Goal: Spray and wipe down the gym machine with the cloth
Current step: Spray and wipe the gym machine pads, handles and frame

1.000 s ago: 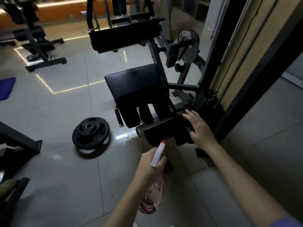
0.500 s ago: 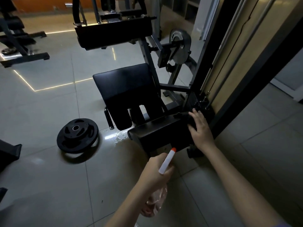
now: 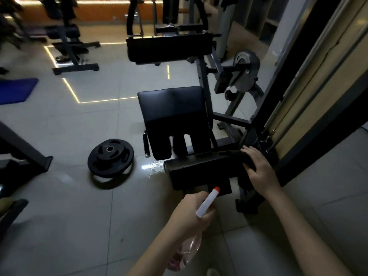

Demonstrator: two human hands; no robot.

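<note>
Left hand (image 3: pixel 192 211) at 6 o'clock clenched around clear plastic spray bottle (image 3: pixel 187 250), white orange-tipped nozzle (image 3: pixel 207 202) aimed toward 12. Right hand (image 3: pixel 258 168) at 3 o'clock presses dark cloth (image 3: pixel 237 155) flat on black padded machine cushion (image 3: pixel 201 170). Black weight plate (image 3: pixel 110 157) on tiled floor (image 3: pixel 69 216) at 9.

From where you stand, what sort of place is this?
Most likely a gym: a padded black exercise machine stands ahead, a weight plate lies on the tiled floor, and more equipment frames stand behind.
</note>
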